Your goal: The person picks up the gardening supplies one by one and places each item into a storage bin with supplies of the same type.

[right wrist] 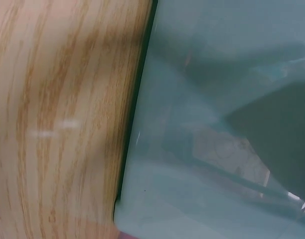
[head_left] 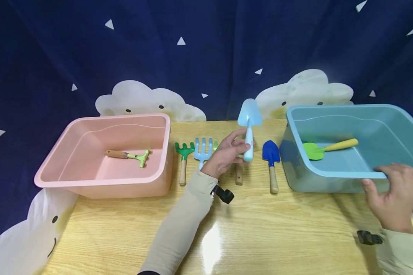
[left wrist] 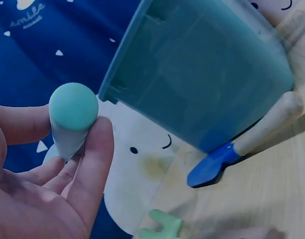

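My left hand point(head_left: 230, 152) pinches the handle of a light blue trowel point(head_left: 249, 114) between thumb and fingers, its blade pointing up and away above the table. In the left wrist view the rounded mint end of the trowel's handle point(left wrist: 74, 106) faces the camera. At the right, my right hand point(head_left: 397, 193) grips the front rim of the blue bin point(head_left: 337, 174), thumb outside and fingers over the edge. Inside that bin lies a small shovel point(head_left: 314, 151) with a green blade and yellow handle. The right wrist view shows the bin's wall point(right wrist: 192, 149) and no hand.
A pink bin point(head_left: 103, 183) at the left holds a green tool with a brown handle point(head_left: 130, 156). Between the bins lie a green rake point(head_left: 184, 152), a light blue fork point(head_left: 203, 151), a blue trowel point(head_left: 271, 156) and a wooden handle point(head_left: 239, 175) partly hidden by my left hand.
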A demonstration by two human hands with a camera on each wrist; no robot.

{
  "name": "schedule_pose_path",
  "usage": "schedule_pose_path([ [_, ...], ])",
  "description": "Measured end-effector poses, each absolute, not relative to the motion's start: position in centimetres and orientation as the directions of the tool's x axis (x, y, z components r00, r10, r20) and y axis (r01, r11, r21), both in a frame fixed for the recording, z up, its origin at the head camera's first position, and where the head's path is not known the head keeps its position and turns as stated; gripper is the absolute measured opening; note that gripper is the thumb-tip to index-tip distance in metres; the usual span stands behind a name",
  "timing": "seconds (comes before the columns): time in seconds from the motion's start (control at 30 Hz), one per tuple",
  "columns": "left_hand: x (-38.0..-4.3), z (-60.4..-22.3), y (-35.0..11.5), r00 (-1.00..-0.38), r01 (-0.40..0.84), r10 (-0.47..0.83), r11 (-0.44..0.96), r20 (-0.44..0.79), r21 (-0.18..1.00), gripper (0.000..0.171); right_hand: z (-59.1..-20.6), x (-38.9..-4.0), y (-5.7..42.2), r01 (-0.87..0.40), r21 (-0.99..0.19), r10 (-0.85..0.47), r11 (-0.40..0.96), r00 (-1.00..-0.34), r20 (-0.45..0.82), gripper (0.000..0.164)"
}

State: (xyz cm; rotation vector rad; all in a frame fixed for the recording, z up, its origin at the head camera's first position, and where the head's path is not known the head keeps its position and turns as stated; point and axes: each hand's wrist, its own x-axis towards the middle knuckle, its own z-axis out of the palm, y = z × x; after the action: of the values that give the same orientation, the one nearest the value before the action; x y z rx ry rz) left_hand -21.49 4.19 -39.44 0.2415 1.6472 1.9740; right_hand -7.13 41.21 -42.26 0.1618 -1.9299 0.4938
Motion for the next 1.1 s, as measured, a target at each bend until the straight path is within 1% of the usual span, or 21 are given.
schedule_pose_path([
  [0.07,-21.7,-38.8,4.0,-0.834,-0.282,0.516,-0.094,-0.196,0.955,0.055,-42.2,-7.1,41.3,-0.333,-0.259,0.103,0.907,-0.419,0.902,0.089],
  [0.2,-22.2,-37.8,4.0,-0.827,-0.262,0.535,-0.095,-0.172,0.960,0.056,-42.1,-6.5,41.5,-0.296,-0.238,0.075,0.925,-0.471,0.879,0.091],
  [0.27,-22.5,-37.2,4.1,-0.828,-0.251,0.538,-0.107,-0.156,0.962,0.056,-42.1,-6.4,41.6,-0.283,-0.223,0.062,0.933,-0.483,0.874,0.091],
  [0.37,-22.8,-36.2,4.3,-0.829,-0.234,0.542,-0.109,-0.140,0.966,0.056,-42.1,-6.6,41.5,-0.286,-0.218,0.062,0.933,-0.470,0.881,0.091],
  [0.53,-23.3,-34.6,4.5,-0.811,-0.216,0.573,-0.099,-0.122,0.971,0.056,-42.1,-6.8,41.3,-0.299,-0.218,0.069,0.929,-0.440,0.896,0.090],
  [0.67,-23.7,-33.4,5.0,-0.801,-0.217,0.587,-0.105,-0.116,0.970,0.055,-42.1,-6.8,41.3,-0.310,-0.240,0.076,0.920,-0.460,0.885,0.090],
  [0.77,-24.0,-32.4,5.4,-0.778,-0.210,0.619,-0.092,-0.109,0.973,0.055,-42.0,-6.7,41.2,-0.328,-0.265,0.085,0.907,-0.474,0.877,0.090],
  [0.97,-25.0,-30.8,6.2,-0.711,-0.182,0.696,-0.049,-0.097,0.982,0.057,-41.8,-6.8,40.7,-0.367,-0.276,0.098,0.888,-0.437,0.894,0.088],
  [1.1,-25.5,-30.1,6.9,-0.686,-0.170,0.720,-0.019,-0.104,0.985,0.057,-41.8,-6.9,40.5,-0.374,-0.292,0.114,0.880,-0.430,0.896,0.088],
])
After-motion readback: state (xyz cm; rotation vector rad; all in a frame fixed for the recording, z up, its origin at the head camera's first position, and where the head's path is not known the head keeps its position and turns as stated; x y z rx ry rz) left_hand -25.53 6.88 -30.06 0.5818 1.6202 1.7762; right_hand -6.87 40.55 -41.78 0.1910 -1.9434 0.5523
